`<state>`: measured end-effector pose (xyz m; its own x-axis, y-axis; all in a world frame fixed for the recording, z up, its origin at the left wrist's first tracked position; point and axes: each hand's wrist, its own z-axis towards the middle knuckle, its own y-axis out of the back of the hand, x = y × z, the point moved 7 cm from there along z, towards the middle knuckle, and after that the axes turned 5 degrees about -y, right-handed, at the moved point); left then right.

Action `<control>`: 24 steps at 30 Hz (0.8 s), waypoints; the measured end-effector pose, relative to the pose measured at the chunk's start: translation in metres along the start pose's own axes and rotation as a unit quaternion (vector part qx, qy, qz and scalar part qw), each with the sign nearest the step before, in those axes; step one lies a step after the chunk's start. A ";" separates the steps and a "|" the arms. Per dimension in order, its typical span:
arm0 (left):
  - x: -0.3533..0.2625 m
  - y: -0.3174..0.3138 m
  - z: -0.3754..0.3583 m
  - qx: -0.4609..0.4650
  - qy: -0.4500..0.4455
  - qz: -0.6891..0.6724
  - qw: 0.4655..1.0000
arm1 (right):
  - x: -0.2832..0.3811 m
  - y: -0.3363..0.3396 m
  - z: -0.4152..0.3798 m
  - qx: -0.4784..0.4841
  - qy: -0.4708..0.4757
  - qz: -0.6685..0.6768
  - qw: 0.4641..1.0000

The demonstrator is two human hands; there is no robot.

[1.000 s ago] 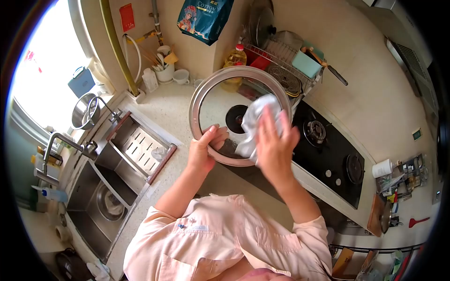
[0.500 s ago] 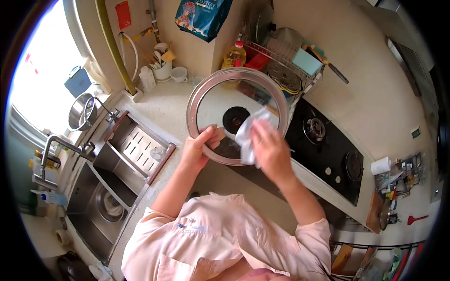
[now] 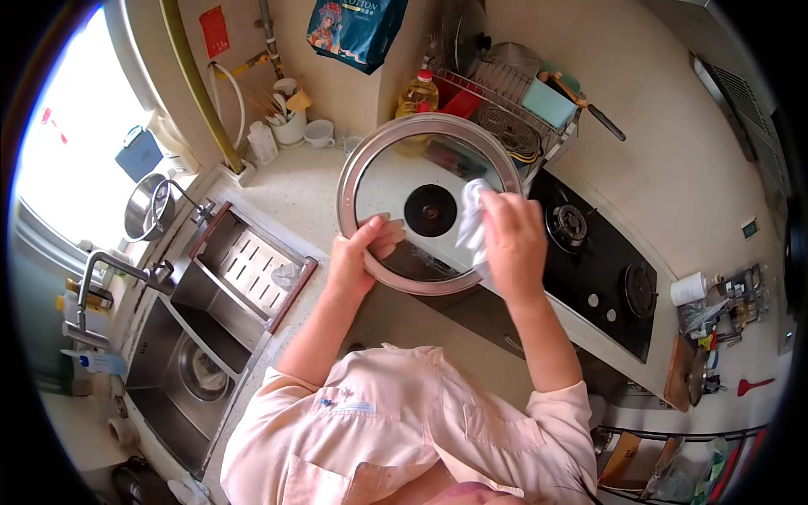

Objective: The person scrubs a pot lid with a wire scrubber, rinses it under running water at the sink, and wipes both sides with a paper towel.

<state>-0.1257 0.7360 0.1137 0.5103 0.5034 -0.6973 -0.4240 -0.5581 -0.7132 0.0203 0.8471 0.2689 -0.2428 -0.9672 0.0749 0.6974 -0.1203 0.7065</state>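
Note:
A round glass pot lid (image 3: pixel 383 189) with a pinkish-brown rim and a black centre knob (image 3: pixel 431 210) is held up in front of me. My left hand (image 3: pixel 364 251) grips its lower left rim, thumb and fingers closed around the edge. At the lid's right side, my right hand (image 3: pixel 515 244) is closed on a white cloth (image 3: pixel 473 220). That cloth lies against the glass near the right rim and hides a part of it.
On the left is a double steel sink (image 3: pixel 181 379) with a tap (image 3: pixel 109 261). To the right sits a black gas stove (image 3: pixel 598 269). Behind the lid stand an oil bottle (image 3: pixel 418 94) and a wire dish rack (image 3: pixel 505 93). A white cup (image 3: pixel 320 133) rests on the counter.
My right hand has moved the cloth rightward, from beside the knob to near the lid's right rim. The knob now shows fully. My left hand keeps its hold.

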 end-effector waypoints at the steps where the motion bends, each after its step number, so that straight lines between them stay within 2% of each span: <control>1: -0.006 0.000 0.001 -0.010 -0.009 -0.002 1.000 | -0.005 0.007 0.004 -0.027 0.004 -0.020 0.999; 5: -0.006 0.011 0.009 -0.013 -0.019 -0.023 0.999 | 0.030 -0.007 -0.039 0.007 0.114 -0.054 0.992; 8: -0.010 -0.001 -0.002 -0.010 -0.016 0.026 0.999 | 0.023 -0.007 -0.020 0.014 0.089 -0.073 0.993; 10: -0.001 -0.007 -0.007 0.001 0.025 0.063 0.998 | 0.019 -0.008 0.006 0.012 0.079 -0.096 0.992; 11: 0.002 -0.011 -0.008 0.008 0.043 0.080 0.996 | 0.022 -0.005 0.015 -0.029 0.108 -0.075 0.991; 16: -0.015 -0.002 -0.003 0.007 -0.013 0.067 0.998 | 0.011 -0.005 -0.018 0.029 0.095 -0.104 0.990; 19: -0.004 -0.004 0.000 0.059 -0.002 0.037 0.998 | 0.011 -0.008 -0.013 0.029 0.084 -0.102 0.991; 23: -0.006 -0.020 -0.012 0.047 0.027 0.111 0.992 | 0.009 -0.008 0.020 -0.019 0.105 -0.088 0.990; 24: -0.004 -0.012 -0.007 0.038 -0.001 0.078 0.996 | 0.007 -0.009 0.017 0.005 0.088 -0.096 0.991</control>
<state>-0.1175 0.7361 0.1258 0.4321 0.4160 -0.8001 -0.5537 -0.5780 -0.5995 0.0008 0.8450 0.2748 -0.2490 -0.9506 -0.1853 0.6431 -0.3054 0.7023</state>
